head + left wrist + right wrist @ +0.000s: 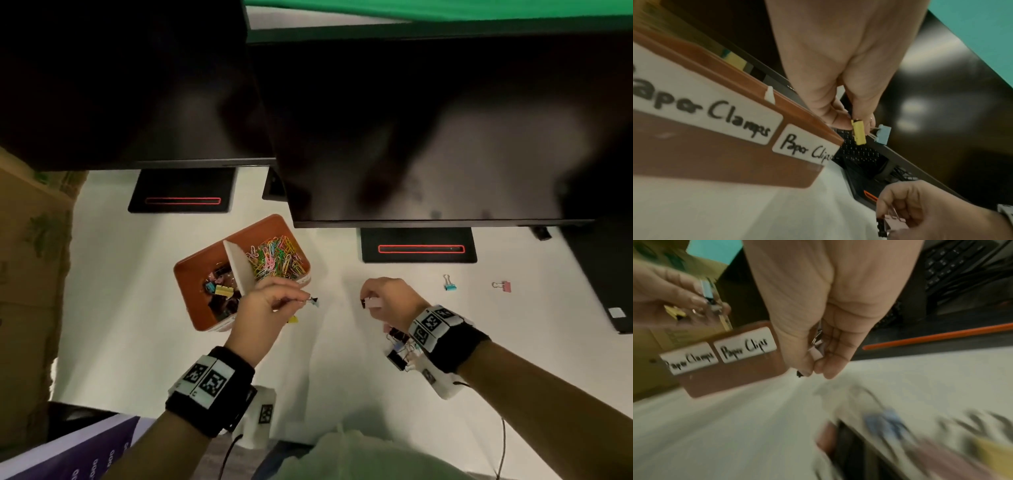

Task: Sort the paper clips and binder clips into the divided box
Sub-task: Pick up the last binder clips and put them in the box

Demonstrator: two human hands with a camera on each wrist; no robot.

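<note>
White desk (144, 308), two dark monitors overhanging. Left hand (265, 310) pinches yellow (858, 133) and blue binder clips (883, 134) beside the divided box (191, 274); right hand (390, 301) pinches a pink clip (894, 223). Advice: release over the "Paper Clamps" side, clear of the white divider (239, 270). Loose clips (448, 283) lie right; a clip pile (399, 353) sits beside the right wrist.

Left hand (838, 68) pinching yellow binder clip (858, 132), blue binder clip (884, 134)
</note>
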